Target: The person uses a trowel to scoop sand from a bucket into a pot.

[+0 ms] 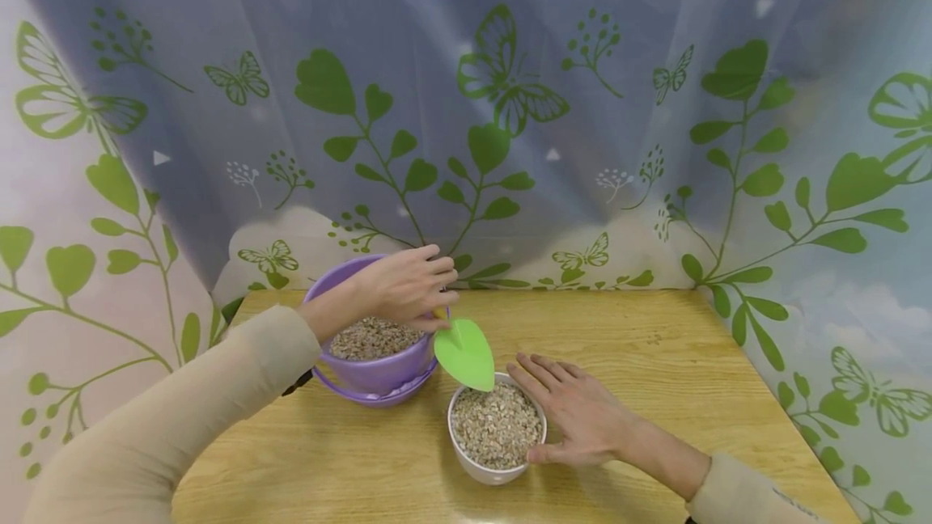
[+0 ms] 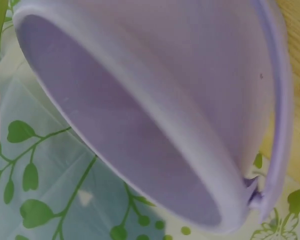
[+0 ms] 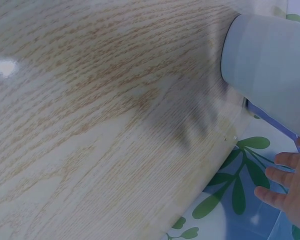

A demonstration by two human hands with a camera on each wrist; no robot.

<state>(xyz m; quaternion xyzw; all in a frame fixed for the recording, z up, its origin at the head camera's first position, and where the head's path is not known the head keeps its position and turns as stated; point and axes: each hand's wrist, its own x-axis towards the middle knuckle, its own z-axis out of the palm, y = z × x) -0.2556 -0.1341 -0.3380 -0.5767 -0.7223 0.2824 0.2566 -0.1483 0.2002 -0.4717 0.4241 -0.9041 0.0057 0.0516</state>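
Note:
My left hand (image 1: 408,285) grips the yellow-orange handle of a toy shovel over the right rim of a purple bucket (image 1: 382,374). The shovel's bright green blade (image 1: 466,354) points down toward a white bowl (image 1: 489,475), with its tip over the bowl's far rim. Oat-like flakes (image 1: 497,427) fill that bowl nearly to the top, and similar flakes (image 1: 374,340) lie inside the bucket. With fingers extended, my right hand (image 1: 586,419) rests against the bowl's right side. In the left wrist view the bucket's wall (image 2: 200,85) fills most of the picture.
Both containers stand on a wooden table (image 1: 619,330). The bucket's purple handle (image 1: 374,403) hangs down around its front. A curtain (image 1: 437,103) printed with green leaves and butterflies closes off the back and sides of the table.

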